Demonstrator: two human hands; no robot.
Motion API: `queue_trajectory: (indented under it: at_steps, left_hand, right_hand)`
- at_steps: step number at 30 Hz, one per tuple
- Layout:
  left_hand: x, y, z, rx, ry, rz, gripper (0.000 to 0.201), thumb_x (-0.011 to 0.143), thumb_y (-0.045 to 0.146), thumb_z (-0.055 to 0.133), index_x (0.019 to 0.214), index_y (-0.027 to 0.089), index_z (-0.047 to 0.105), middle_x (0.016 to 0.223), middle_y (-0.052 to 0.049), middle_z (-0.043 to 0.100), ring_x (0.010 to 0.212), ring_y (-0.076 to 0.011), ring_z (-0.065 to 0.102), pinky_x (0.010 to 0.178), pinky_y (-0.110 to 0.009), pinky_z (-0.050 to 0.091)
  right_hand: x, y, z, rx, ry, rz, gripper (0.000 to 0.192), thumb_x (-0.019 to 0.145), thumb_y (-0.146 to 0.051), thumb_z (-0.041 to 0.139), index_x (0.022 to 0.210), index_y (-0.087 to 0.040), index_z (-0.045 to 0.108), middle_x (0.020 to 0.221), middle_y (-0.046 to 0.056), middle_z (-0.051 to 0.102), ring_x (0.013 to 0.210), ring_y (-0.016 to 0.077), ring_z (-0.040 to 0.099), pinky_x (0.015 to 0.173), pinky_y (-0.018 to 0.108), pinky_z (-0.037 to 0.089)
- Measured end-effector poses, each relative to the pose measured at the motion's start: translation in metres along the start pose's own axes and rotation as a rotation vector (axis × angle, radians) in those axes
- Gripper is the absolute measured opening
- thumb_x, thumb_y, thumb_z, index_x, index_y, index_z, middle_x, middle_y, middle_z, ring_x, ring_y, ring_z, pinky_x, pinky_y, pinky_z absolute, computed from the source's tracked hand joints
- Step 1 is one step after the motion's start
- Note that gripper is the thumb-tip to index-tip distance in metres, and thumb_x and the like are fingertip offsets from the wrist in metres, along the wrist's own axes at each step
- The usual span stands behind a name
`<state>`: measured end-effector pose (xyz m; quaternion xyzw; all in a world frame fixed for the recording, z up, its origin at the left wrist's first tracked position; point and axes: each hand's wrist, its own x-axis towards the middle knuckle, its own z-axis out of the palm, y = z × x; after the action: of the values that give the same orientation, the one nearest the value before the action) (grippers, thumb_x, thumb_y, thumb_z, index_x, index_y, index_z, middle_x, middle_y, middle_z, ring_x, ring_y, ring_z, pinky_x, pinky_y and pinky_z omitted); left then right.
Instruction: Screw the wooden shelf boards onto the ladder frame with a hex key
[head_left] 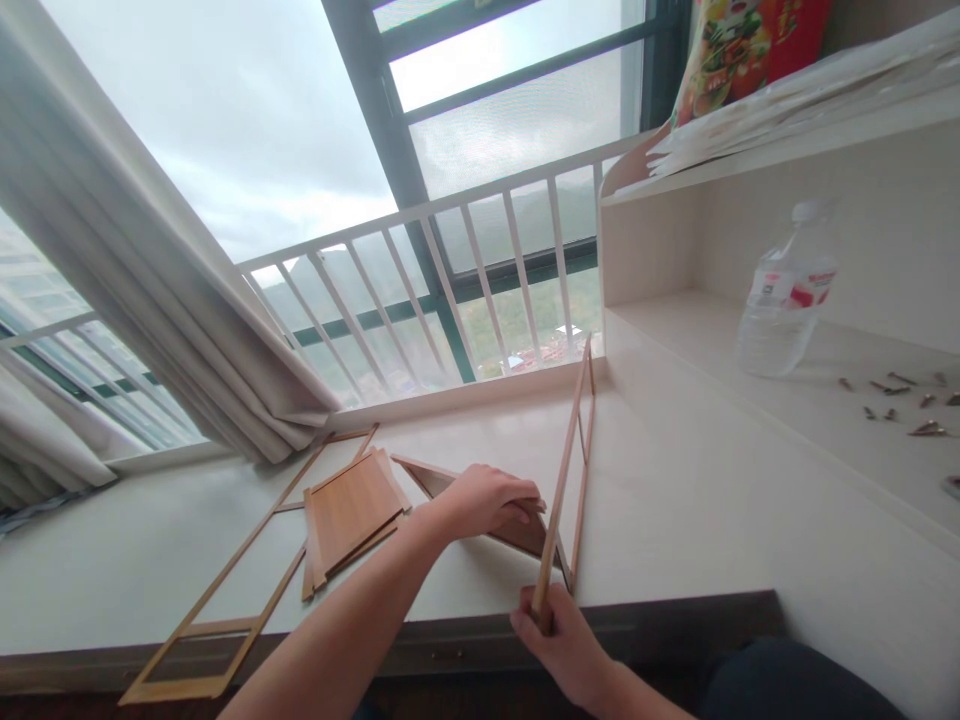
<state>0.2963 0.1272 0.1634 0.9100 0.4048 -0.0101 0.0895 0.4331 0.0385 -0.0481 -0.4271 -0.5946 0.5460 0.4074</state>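
Right hand: pinching the near end of a slim wooden frame between thumb and curled fingers, showing against the ledge's dark front.
Left hand: bending its fingers over the upper edge of a wooden panel, clasping it close to the frame.
Slim frame: standing on edge, running from the right hand toward the window railing, showing 2 long rails.
Held panel: slanting above the white ledge, bringing its right end up to the frame; cannot tell whether touching.
Panel stack: lying on the ledge left of the left hand, overlapping unevenly.
Second frame: lying partly under the stack, jutting past the ledge's front edge.
Bottle: standing on the right-hand shelf, near scattered screws.
Upper shelf: carrying a red printed bag.
Curtain: hanging at left.
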Motion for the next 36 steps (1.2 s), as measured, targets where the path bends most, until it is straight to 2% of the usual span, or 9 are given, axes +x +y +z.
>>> queue_trajectory:
  at_steps: [6,15,17,19,23,25,29,32,36]
  left_hand:
    - [0.005,0.002,0.007,0.107,-0.032,0.087,0.006,0.092,0.027,0.063,0.096,0.028,0.066,0.094,0.002,0.076,0.088,-0.0175,0.071,0.068,-0.025,0.039]
    - [0.009,0.004,0.013,0.136,-0.03,0.083,0.011,0.096,0.034,0.057,0.1,0.028,0.065,0.099,0.0,0.076,0.092,-0.019,0.071,0.071,-0.025,0.042]
    - [0.01,0.005,0.014,0.122,-0.027,0.068,0.016,0.098,0.038,0.054,0.107,0.029,0.064,0.101,0.0,0.076,0.094,-0.0201,0.071,0.074,-0.026,0.044]
    - [0.011,0.005,0.015,0.09,-0.021,0.032,0.027,0.098,0.041,0.054,0.122,0.031,0.057,0.105,0.0,0.076,0.098,-0.0219,0.071,0.078,-0.027,0.045]
    - [0.01,0.007,0.015,0.026,0.005,-0.018,0.063,0.095,0.041,0.056,0.151,0.035,0.03,0.119,0.0,0.072,0.105,-0.0232,0.07,0.084,-0.029,0.047]
    - [0.009,0.009,0.011,0.046,0.002,0.013,0.064,0.097,0.035,0.051,0.155,0.039,0.025,0.122,0.001,0.071,0.107,-0.0223,0.069,0.085,-0.029,0.047]
    - [0.008,0.012,0.002,0.027,-0.031,0.088,0.053,0.103,0.029,0.034,0.154,0.041,0.032,0.122,0.001,0.07,0.111,-0.021,0.067,0.092,-0.029,0.046]
    - [0.013,0.015,0.0,-0.02,-0.027,0.075,0.049,0.104,0.046,0.033,0.151,0.037,0.037,0.119,-0.001,0.073,0.111,-0.0244,0.068,0.091,-0.031,0.046]
    - [0.026,0.02,0.002,0.037,-0.03,0.012,0.05,0.1,0.059,0.036,0.141,0.033,0.047,0.099,-0.001,0.076,0.091,-0.027,0.072,0.076,-0.032,0.047]
  right_hand:
    - [0.001,-0.006,-0.005,0.033,-0.024,-0.02,0.042,0.073,-0.059,0.071,0.074,-0.02,0.055,0.064,-0.003,0.043,0.061,0.0136,0.04,0.059,0.029,0.038]
    - [0.011,-0.013,-0.012,0.054,-0.02,-0.012,0.046,0.072,-0.063,0.07,0.072,-0.021,0.052,0.061,-0.005,0.038,0.061,0.0132,0.037,0.057,0.027,0.034]
    - [0.014,-0.013,-0.014,0.06,-0.018,-0.004,0.046,0.072,-0.064,0.07,0.073,-0.021,0.053,0.061,-0.005,0.038,0.062,0.0134,0.037,0.057,0.027,0.035]
    - [0.018,-0.014,-0.017,0.062,-0.025,0.002,0.046,0.072,-0.064,0.069,0.073,-0.021,0.052,0.061,-0.005,0.038,0.062,0.0134,0.037,0.057,0.027,0.034]
    - [0.021,-0.018,-0.02,0.06,-0.058,-0.004,0.044,0.074,-0.06,0.069,0.067,-0.021,0.049,0.058,-0.006,0.035,0.06,0.0124,0.036,0.056,0.027,0.032]
    - [0.022,-0.02,-0.022,0.064,-0.065,-0.006,0.044,0.074,-0.059,0.069,0.066,-0.021,0.049,0.058,-0.006,0.035,0.06,0.0117,0.035,0.055,0.026,0.031]
    - [0.028,-0.022,-0.025,0.075,-0.12,-0.022,0.043,0.078,-0.054,0.066,0.064,-0.021,0.043,0.058,-0.007,0.032,0.057,0.0094,0.029,0.054,0.026,0.027]
    - [0.035,-0.02,-0.026,0.103,-0.131,-0.023,0.04,0.078,-0.047,0.068,0.064,-0.021,0.041,0.056,-0.008,0.03,0.056,0.0087,0.027,0.053,0.026,0.025]
    - [0.043,-0.016,-0.025,0.107,-0.134,-0.047,0.036,0.077,-0.039,0.071,0.062,-0.021,0.043,0.055,-0.007,0.032,0.056,0.0093,0.03,0.053,0.025,0.027]
